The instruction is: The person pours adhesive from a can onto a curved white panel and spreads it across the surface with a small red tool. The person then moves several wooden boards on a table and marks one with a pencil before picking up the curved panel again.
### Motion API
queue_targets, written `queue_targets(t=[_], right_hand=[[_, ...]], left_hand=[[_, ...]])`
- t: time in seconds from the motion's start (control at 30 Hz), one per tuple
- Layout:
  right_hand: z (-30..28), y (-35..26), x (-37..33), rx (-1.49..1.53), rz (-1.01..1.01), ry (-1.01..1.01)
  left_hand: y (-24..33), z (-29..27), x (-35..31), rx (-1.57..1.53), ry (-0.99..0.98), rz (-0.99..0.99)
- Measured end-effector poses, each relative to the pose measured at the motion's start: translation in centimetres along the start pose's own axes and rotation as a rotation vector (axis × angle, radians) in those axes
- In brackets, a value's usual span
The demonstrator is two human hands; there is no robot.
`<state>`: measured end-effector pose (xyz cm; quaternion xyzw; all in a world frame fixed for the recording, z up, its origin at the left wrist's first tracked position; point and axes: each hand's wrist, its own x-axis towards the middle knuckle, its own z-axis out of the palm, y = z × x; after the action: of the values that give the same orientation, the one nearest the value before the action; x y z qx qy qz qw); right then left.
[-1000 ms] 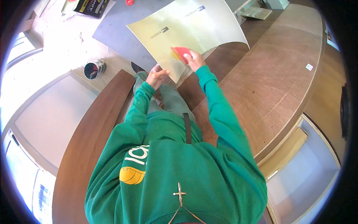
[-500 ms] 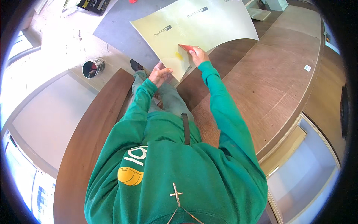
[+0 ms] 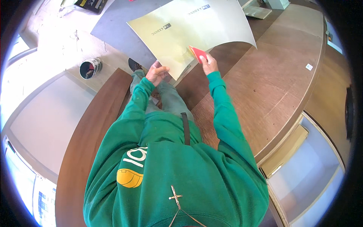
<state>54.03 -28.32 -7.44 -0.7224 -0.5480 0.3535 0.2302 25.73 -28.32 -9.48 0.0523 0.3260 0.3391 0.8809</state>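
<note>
Green-sleeved left hand (image 3: 157,73) pinches the sheet (image 3: 196,32) by its left edge, close to the near corner, thumb on top. Sheet is far centre, long axis running left to far right, short edge facing near left. Thin, bowed, glossy; yellowish left, whiter right, dark printed marks. Flat tool (image 3: 199,55): red, orange-yellow edge, tip pointing far left over sheet's near side; contact unclear. Right hand (image 3: 210,64) grips it. Rightmost: counter (image 3: 276,87), brown wood, scratched.
</note>
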Motion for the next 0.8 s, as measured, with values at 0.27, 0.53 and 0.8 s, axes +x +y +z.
queue_targets(t=[0.27, 0.53, 0.8], right_hand=[[3.6, -2.0, -5.9, -0.217, -0.187, 0.052], [2.2, 0.4, 0.7, -0.348, 0.039, 0.037], [5.5, -1.3, -1.9, -0.259, 0.03, -0.035]], left_hand=[[-0.1, 0.6, 0.1, 0.049, 0.036, 0.026], [0.4, 0.8, -0.1, 0.054, -0.019, -0.002], [-0.9, -0.1, 0.6, 0.009, -0.012, 0.033]])
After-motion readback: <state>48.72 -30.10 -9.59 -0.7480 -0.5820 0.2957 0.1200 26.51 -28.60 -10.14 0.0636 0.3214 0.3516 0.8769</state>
